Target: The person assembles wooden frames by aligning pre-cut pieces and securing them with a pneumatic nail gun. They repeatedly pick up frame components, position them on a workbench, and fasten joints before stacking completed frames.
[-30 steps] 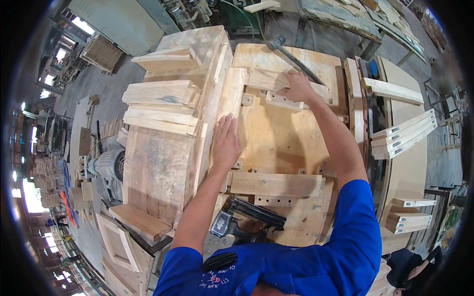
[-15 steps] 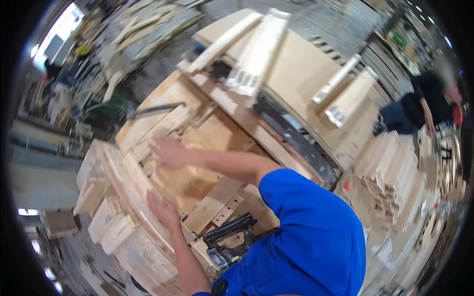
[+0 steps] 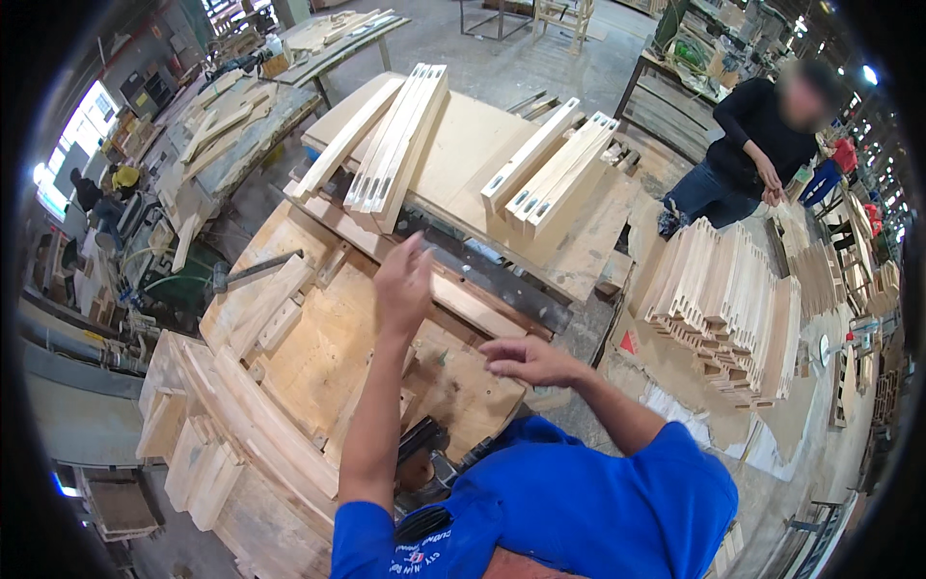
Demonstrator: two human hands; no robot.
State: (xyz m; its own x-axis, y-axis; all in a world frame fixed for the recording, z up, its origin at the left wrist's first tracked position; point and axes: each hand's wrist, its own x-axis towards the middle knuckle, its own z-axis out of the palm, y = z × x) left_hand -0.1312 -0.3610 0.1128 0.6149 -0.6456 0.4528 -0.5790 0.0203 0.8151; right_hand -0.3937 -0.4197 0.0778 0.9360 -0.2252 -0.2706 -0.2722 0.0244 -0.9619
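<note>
My left hand [image 3: 403, 289] is raised above the far side of a plywood jig [image 3: 318, 352], its slightly blurred fingers apart and nothing visible in them. Closer to me on the right, my right hand [image 3: 529, 361] hovers over the jig's right end, fingers stretched leftward and empty. Beyond the left hand, a bundle of slotted wooden rails [image 3: 397, 145] lies on a board-topped table [image 3: 473, 130]. A black nail gun [image 3: 442, 470] rests against the jig's near edge, partly hidden by my blue shirt. On the jig's far left corner lies a hammer [image 3: 256, 270].
More slotted rails [image 3: 561, 179] lie farther right on the table. Curved wooden pieces [image 3: 256, 410] line the jig's left side. A large stack of shaped wooden parts [image 3: 719, 299] stands at right, near a person in black [image 3: 762, 135]. Loose boards [image 3: 227, 121] cover a bench at far left.
Both hands have left the jig's left side and moved rightward, the left one also away from me. My view has turned, showing more of the table and the right-hand stack.
</note>
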